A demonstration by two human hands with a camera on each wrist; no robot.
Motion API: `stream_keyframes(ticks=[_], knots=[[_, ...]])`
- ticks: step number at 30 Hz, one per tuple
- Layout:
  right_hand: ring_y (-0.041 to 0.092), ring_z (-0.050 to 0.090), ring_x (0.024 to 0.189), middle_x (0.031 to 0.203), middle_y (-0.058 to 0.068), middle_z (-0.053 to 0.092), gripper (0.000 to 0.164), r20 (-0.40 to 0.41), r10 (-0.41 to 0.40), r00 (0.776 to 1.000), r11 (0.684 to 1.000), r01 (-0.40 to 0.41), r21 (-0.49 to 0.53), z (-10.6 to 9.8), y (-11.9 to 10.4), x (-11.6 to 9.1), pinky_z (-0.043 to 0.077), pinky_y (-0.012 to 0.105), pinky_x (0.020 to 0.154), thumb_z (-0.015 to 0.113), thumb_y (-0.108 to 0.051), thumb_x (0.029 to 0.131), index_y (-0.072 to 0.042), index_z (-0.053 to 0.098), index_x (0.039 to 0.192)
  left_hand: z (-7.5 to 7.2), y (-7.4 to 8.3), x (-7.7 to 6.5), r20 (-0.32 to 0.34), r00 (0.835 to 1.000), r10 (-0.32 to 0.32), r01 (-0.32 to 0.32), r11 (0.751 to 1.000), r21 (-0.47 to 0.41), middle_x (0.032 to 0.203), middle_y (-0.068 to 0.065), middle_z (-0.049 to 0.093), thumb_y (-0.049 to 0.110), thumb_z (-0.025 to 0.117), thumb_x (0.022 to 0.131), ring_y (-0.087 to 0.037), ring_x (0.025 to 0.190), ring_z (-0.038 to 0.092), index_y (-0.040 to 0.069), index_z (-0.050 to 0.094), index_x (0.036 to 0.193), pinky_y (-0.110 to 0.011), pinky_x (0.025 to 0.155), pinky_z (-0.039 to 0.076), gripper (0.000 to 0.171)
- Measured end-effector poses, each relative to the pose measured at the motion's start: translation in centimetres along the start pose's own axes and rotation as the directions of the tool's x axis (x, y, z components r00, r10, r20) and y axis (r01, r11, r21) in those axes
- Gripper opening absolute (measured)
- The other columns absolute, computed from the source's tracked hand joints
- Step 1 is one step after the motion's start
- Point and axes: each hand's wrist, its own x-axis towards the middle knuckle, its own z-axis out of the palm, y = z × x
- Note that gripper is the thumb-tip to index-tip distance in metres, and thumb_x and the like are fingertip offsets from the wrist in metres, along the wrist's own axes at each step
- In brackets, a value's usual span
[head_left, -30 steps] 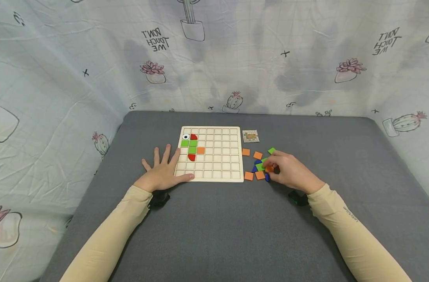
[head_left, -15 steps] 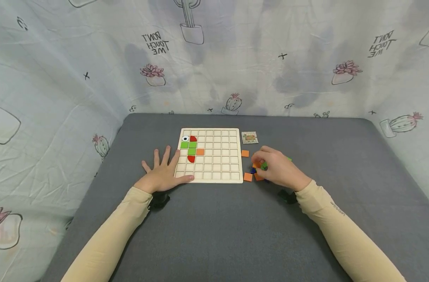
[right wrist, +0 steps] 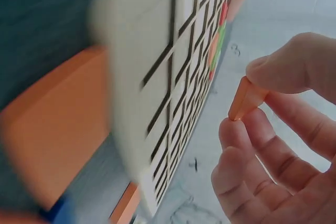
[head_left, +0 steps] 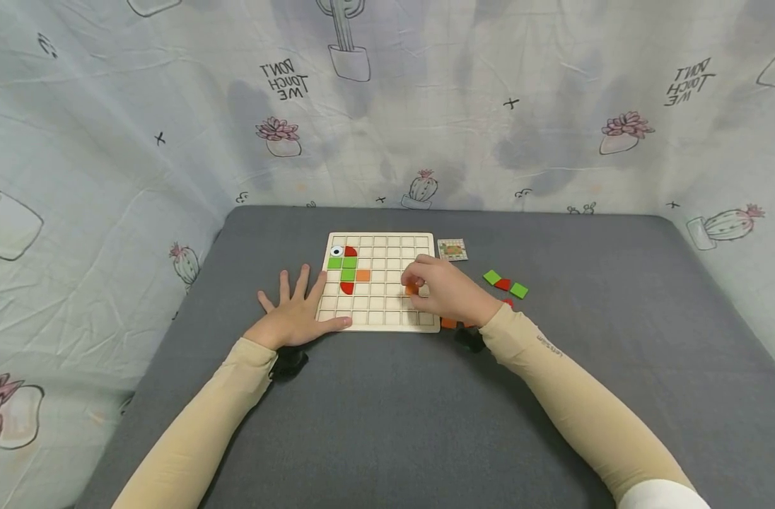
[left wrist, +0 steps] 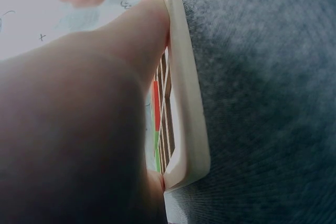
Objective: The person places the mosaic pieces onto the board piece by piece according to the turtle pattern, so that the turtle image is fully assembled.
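Observation:
A pale wooden grid board (head_left: 387,304) lies on the grey table. On its left part sit an eye tile (head_left: 336,251), two red rounded pieces, several green square tiles (head_left: 348,274) and an orange square (head_left: 363,276). My left hand (head_left: 292,311) is spread flat at the board's left side, its thumb on the front left corner. Over the right half of the board, my right hand (head_left: 447,286) pinches an orange tile (right wrist: 248,99) between thumb and fingertips. The right wrist view shows that tile held up off the grid.
A small printed card (head_left: 452,249) lies beyond the board's right corner. Right of the board are green tiles (head_left: 518,290), a red piece (head_left: 503,284) and orange tiles (head_left: 448,323), some hidden by my right forearm. A patterned cloth (head_left: 387,106) hangs behind the table.
My right hand has moved left from the loose tiles to over the board, carrying an orange tile. Red pieces among the loose tiles now show. The left hand keeps its place.

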Motion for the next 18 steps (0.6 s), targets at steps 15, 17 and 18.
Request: stream_keyframes(ticks=[15, 17, 18], knots=[[0.019, 0.061, 0.091, 0.099, 0.005, 0.066, 0.011, 0.061, -0.043, 0.997, 0.999, 0.042, 0.008, 2.7, -2.8, 6.2, 0.053, 0.032, 0.086, 0.074, -0.007, 0.092, -0.006, 0.072, 0.103, -0.4, 0.4, -0.3, 0.003, 1.0, 0.0, 0.0, 1.0, 0.031, 0.174, -0.021, -0.014, 0.091, 0.046, 0.086, -0.057, 0.154, -0.021, 0.02, -0.002, 0.169, -0.091, 0.104, -0.008, 0.119], [0.018, 0.06, 0.088, 0.097, 0.006, 0.066, 0.009, 0.069, -0.052, 0.996, 0.999, 0.052, 0.006, 3.0, -2.9, 6.9, 0.052, 0.031, 0.083, 0.074, -0.006, 0.092, -0.006, 0.072, 0.101, -0.4, 0.4, -0.4, 0.005, 1.0, 0.002, -0.002, 0.999, 0.032, 0.174, -0.021, -0.015, 0.09, 0.046, 0.086, -0.057, 0.154, -0.021, 0.021, -0.003, 0.169, -0.091, 0.103, -0.009, 0.119], [0.018, 0.059, 0.087, 0.095, 0.006, 0.065, 0.009, 0.075, -0.055, 0.996, 0.998, 0.055, 0.0, 3.1, -2.9, 7.2, 0.051, 0.031, 0.081, 0.074, -0.005, 0.091, -0.006, 0.072, 0.1, -0.4, 0.4, -0.4, 0.006, 1.0, 0.002, -0.003, 0.999, 0.032, 0.173, -0.022, -0.015, 0.09, 0.046, 0.086, -0.057, 0.154, -0.021, 0.021, -0.003, 0.169, -0.091, 0.103, -0.009, 0.119]])
